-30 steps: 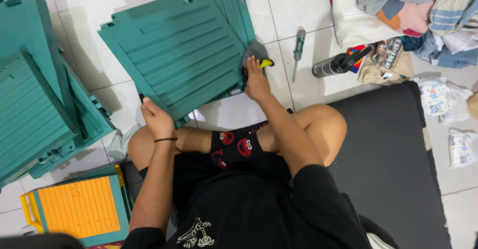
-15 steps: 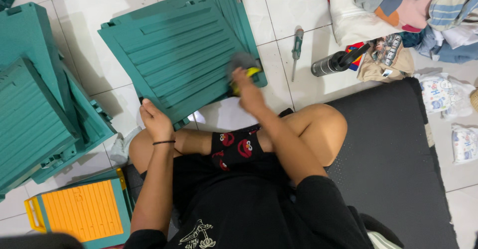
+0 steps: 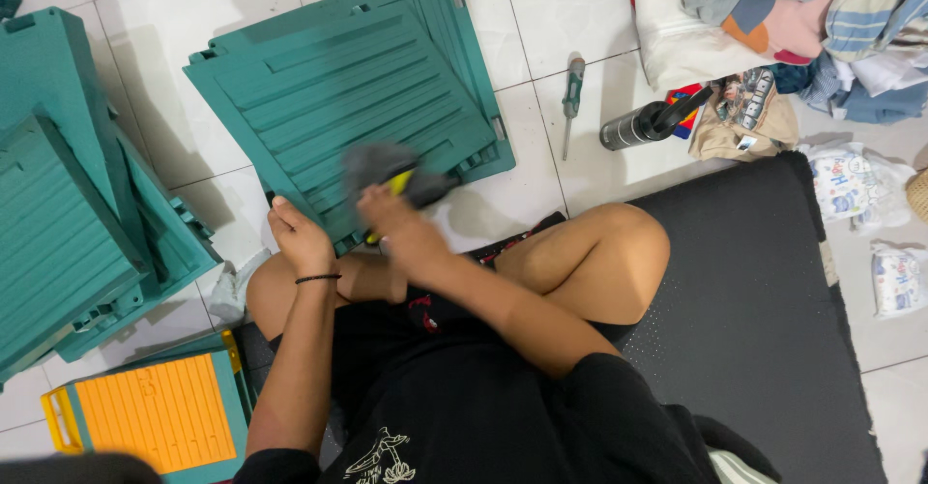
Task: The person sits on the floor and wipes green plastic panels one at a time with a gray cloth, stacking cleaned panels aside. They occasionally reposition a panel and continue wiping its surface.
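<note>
We gripped the blurred grey-and-yellow power driver (image 3: 391, 182) in our right hand (image 3: 401, 233) over the slatted teal plastic panel (image 3: 348, 97) on the floor; left hand (image 3: 300, 237) steadied its near edge, best kept firm.

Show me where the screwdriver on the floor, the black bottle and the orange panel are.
screwdriver (image 3: 572, 90): head view, on its green handle.
black bottle (image 3: 633, 127): head view, on the middle of its ribbed body.
orange panel (image 3: 155, 416): head view, on the middle of its ribbed orange face.
</note>
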